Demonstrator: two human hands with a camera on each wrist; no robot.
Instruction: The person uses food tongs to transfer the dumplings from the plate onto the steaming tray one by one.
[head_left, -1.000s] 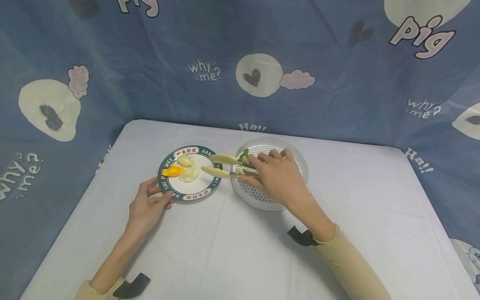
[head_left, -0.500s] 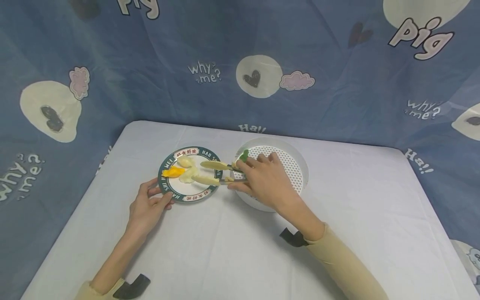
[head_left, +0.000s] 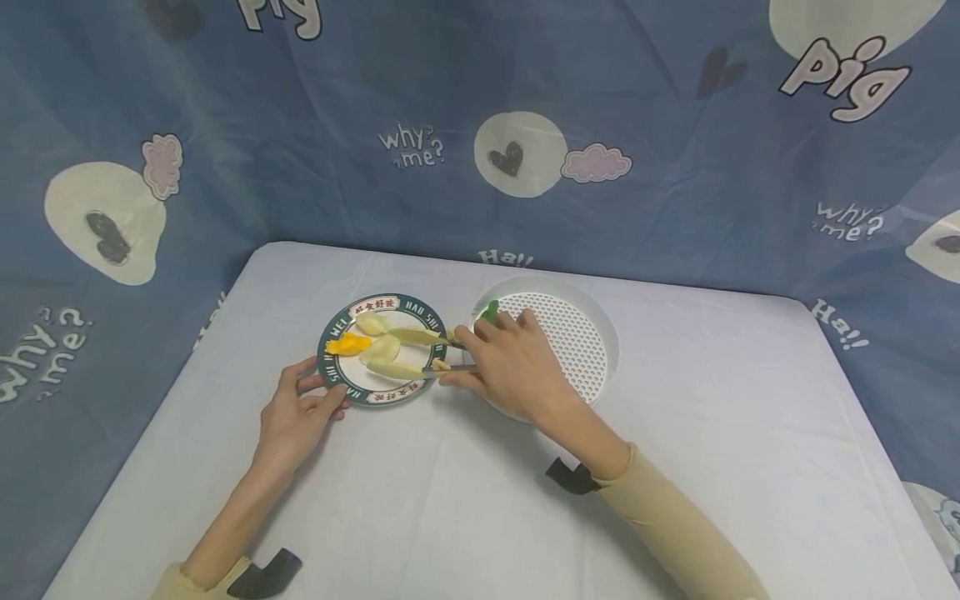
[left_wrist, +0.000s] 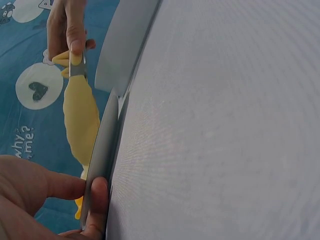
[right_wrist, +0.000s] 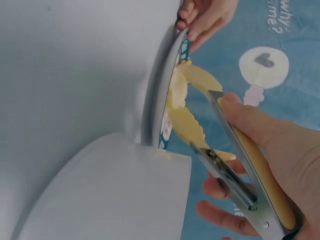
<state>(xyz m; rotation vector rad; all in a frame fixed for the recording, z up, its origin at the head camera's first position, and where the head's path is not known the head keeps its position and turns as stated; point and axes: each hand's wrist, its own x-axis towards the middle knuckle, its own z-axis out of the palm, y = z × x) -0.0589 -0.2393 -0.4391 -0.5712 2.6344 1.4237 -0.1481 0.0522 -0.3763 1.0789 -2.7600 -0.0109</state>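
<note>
My left hand (head_left: pixel 296 417) holds the near left rim of a small white plate (head_left: pixel 420 385) with a green patterned border, thumb above and fingers below. On it lie an orange piece (head_left: pixel 348 344) and pale yellow pieces (head_left: pixel 371 323) of food, their kind unclear. My right hand (head_left: pixel 517 367) grips yellow-tipped metal tongs (right_wrist: pixel 247 162), thumb on one arm and fingers around the other. The tongs' tips are spread over the plate, on either side of a pale piece (head_left: pixel 382 348); whether they touch it is hard to tell.
Right of the plate stands a round white tray (head_left: pixel 577 333) with a perforated bottom, partly behind my right hand. Something green (head_left: pixel 491 312) shows at its left side. A white cloth covers the table (head_left: pixel 712 400); a blue printed curtain (head_left: pixel 337 150) hangs behind.
My right hand has moved left and slightly nearer with the tongs, from over the tray to over the plate. The left hand and plate have stayed put.
</note>
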